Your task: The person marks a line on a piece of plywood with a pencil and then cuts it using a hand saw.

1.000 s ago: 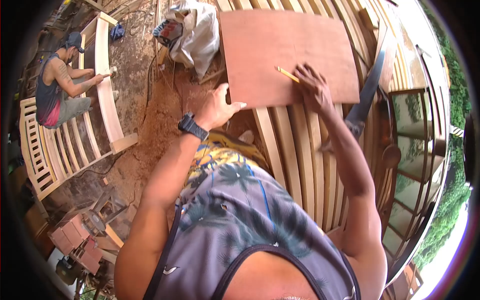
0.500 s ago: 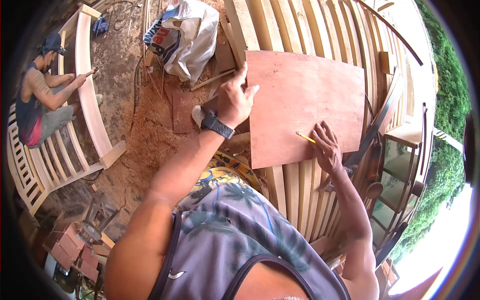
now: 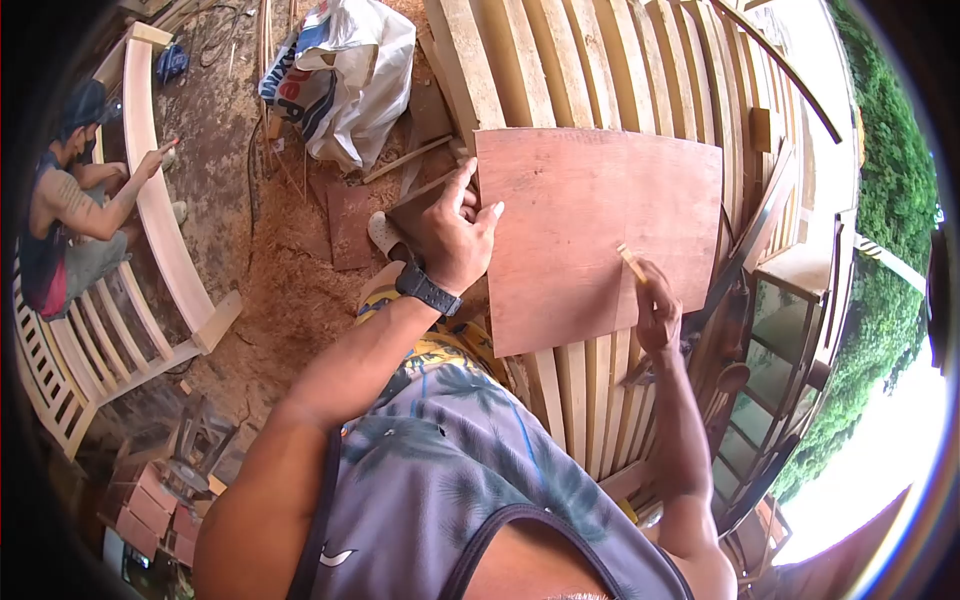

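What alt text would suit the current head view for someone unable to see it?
A person's right hand holds a yellow pencil over a reddish board lying on wooden strips; the left hand touches its left edge. A co-worker sits at far left.

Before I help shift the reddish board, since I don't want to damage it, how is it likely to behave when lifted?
The reddish board looks thin and lies flat, so it is probably fairly light and stiff, perhaps flexing slightly. Resting across wooden strips, it would likely slide rather than roll if pushed.

Row of pale wooden slats (image 3: 560, 62), reddish board (image 3: 590, 220) lying across them
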`<state>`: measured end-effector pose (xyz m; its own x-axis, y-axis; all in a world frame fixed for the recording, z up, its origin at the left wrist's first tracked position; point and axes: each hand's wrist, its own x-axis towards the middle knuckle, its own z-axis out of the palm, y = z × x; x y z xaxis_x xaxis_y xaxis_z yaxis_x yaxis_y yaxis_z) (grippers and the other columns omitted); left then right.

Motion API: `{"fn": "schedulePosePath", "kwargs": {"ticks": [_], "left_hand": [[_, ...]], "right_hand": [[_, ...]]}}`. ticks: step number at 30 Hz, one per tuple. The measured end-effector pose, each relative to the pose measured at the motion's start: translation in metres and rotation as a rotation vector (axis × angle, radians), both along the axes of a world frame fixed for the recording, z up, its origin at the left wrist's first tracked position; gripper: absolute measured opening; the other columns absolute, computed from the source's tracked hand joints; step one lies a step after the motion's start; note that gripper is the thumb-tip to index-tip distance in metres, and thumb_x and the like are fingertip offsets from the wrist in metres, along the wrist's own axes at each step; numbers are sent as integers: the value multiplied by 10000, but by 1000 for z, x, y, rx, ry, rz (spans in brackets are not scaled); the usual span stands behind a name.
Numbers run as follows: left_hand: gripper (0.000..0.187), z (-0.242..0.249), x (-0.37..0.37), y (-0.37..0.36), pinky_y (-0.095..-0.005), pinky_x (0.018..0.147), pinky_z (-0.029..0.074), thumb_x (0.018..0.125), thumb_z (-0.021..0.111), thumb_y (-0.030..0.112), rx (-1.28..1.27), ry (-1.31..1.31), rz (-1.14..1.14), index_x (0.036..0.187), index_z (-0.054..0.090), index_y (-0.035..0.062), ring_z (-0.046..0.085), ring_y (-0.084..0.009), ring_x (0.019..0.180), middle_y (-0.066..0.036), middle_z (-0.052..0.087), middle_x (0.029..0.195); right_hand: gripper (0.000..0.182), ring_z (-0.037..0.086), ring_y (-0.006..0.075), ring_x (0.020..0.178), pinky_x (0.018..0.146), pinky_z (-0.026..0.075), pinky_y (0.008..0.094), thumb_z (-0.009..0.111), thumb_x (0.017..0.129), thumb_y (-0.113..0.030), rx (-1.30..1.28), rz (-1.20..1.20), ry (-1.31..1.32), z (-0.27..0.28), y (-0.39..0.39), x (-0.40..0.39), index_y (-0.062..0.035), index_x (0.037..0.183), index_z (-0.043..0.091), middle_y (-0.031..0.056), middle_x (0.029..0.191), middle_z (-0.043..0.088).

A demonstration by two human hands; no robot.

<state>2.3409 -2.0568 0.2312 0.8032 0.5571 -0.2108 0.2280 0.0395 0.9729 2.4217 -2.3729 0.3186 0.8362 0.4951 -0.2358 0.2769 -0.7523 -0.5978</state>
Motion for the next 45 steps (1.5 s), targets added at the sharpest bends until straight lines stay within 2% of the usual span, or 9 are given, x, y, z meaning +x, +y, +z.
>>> {"fn": "schedulePosePath", "kwargs": {"ticks": [1,3,7,13,35,40,43,44,45], "left_hand": [[609,-1,0,0,-222,537,490,857,733,-45,-1,7,8,1420,503,-75,588,-45,606,-45,649,765],[606,-1,-1,-1,-220,540,493,855,738,-43,34,9,18,1412,503,-84,590,-43,610,-43,644,766],[618,-7,-2,-4,-214,544,495,855,741,-41,22,5,11,1423,499,-77,586,-38,611,-36,638,762],[614,-4,-3,-3,-212,538,483,847,748,-43,74,3,1,1419,526,-60,570,-29,604,-29,637,741],[601,-12,-5,1,-214,585,493,875,729,-18,96,-6,-35,1438,518,-38,567,-31,631,-20,643,757],[604,-3,-2,-3,-236,541,493,881,734,13,-3,2,3,1436,507,-58,602,-52,601,-44,668,750],[576,-10,-4,-11,-235,610,507,941,684,39,136,73,-21,1449,439,-77,624,-65,693,-66,675,883],[523,-24,-5,-21,-277,698,524,980,648,76,77,13,5,1421,416,-85,638,-112,793,-101,671,946],[487,-30,-7,-31,-355,789,537,1024,598,145,282,-30,31,1402,417,-102,679,-249,901,-185,688,1011]], "right_hand": [[256,526,327,1369,1149,398,440,532,1028,-69,-1,8,7,-7,13,-3,-12,1232,676,190,1404,601],[292,489,305,1401,1162,381,418,476,1063,-91,116,-326,-27,-26,44,-4,-7,1277,658,181,1426,586],[327,315,251,1508,1225,238,365,456,1095,-154,430,-381,81,-61,66,6,0,1323,633,125,1520,502],[342,195,245,1549,1251,142,400,444,1103,-184,408,-388,169,-53,69,12,-9,1325,636,110,1544,473],[328,134,253,1565,1258,109,386,453,1098,-159,386,-319,205,-58,59,14,-34,1337,639,134,1618,367],[339,183,280,1556,1246,184,380,452,1090,-148,285,-258,110,-69,51,16,-36,1364,617,149,1602,392],[367,234,301,1540,1235,235,387,466,1081,-160,252,-201,17,-79,46,19,-37,1411,571,147,1586,416],[382,277,316,1521,1223,264,395,477,1078,-178,242,-193,-39,-85,45,20,-33,1423,555,149,1577,426],[400,319,332,1502,1211,292,402,488,1074,-196,224,-182,-80,-94,43,22,-29,1435,538,150,1569,435]]}}
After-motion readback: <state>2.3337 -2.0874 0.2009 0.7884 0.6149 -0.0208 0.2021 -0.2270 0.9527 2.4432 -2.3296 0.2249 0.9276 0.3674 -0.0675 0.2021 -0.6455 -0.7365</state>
